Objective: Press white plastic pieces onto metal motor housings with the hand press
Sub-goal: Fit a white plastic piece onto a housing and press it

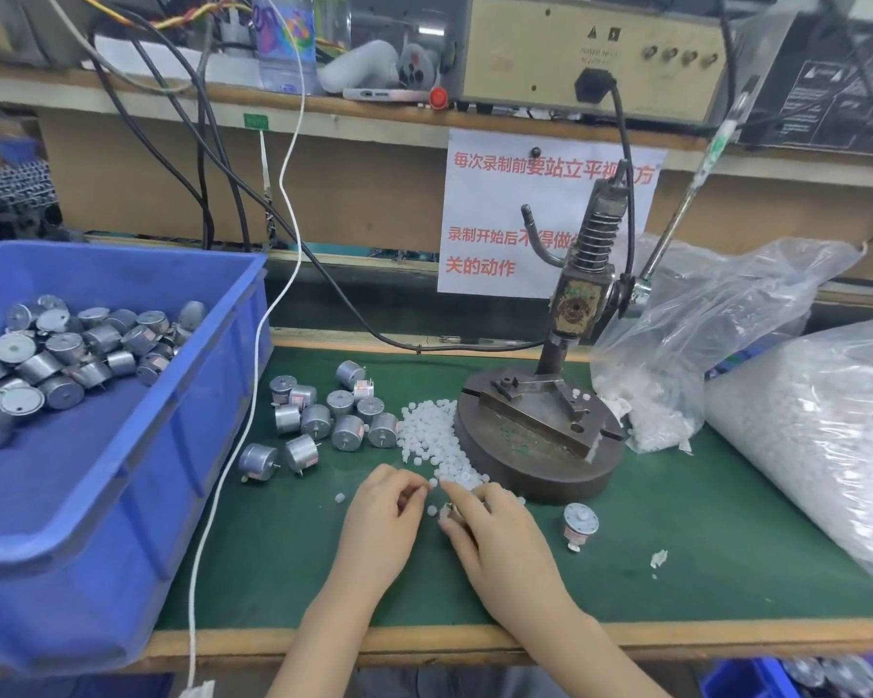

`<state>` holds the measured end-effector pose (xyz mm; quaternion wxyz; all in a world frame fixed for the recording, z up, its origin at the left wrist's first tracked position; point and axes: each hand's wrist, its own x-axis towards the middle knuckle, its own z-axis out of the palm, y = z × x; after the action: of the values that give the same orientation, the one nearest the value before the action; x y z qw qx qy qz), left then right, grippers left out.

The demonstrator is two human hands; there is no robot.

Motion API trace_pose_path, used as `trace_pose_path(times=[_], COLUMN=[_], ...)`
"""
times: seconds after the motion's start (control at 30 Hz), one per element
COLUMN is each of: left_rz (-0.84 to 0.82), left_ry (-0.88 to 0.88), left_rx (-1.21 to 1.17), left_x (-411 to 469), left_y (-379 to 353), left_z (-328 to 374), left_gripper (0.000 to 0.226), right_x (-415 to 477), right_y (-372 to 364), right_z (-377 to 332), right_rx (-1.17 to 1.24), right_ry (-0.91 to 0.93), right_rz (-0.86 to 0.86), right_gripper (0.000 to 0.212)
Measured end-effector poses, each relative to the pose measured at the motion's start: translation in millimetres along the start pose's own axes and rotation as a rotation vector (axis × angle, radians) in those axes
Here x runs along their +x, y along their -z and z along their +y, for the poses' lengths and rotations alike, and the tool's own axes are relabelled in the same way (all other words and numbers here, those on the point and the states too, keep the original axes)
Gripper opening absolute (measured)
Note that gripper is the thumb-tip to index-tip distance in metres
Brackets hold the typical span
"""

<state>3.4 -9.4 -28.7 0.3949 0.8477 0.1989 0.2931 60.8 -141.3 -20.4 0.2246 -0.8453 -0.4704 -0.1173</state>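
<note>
Nearest on our bench point(676, 586): left hand point(386, 516), grip curled, contents we cannot tell; right hand point(500, 531), grip wrapped round a motor housing point(448, 512). Next: heaped white plastic pieces point(434, 440), touching the hand press point(540, 445); loose motors point(333, 420) just left. Far left: blue bin point(213, 395).

Bin point(213, 395) showing solid blue. Motors point(316, 420) gleaming silver-grey, a few carrying pinkish-white ends. Pieces point(427, 433) lying milky white, half translucent. Counter point(676, 496) wearing dark green matting, front edge showing tan wood. Press point(530, 445) standing dark brown-grey, rust mottling the head, green smears marking the base. Sign point(495, 219) hanging white, carrying red characters. Bag point(827, 445) sitting clear, white fill showing through. Cable point(283, 193) running white; cords point(207, 193) running black. Box point(540, 47) sitting beige. Bottle point(286, 32) carrying a swirled purple, blue and yellow label.
</note>
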Motion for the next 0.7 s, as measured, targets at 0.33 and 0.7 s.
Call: trace_pose_path(times=[0.33, 0.7], left_rz=[0.002, -0.004], left_ry=[0.012, 0.021], left_rx=[0.001, -0.029], left_x=[-1, -2], left_y=[0, 1], left_z=[1, 1], left_gripper=[0.013, 0.013], right_x=[0, 34], right_y=[27, 57], right_z=[4, 16], right_rx=[0.056, 0.27], right_ry=[-0.171, -0.318], right_rz=[-0.118, 0.033], right_gripper=[0.02, 0.033])
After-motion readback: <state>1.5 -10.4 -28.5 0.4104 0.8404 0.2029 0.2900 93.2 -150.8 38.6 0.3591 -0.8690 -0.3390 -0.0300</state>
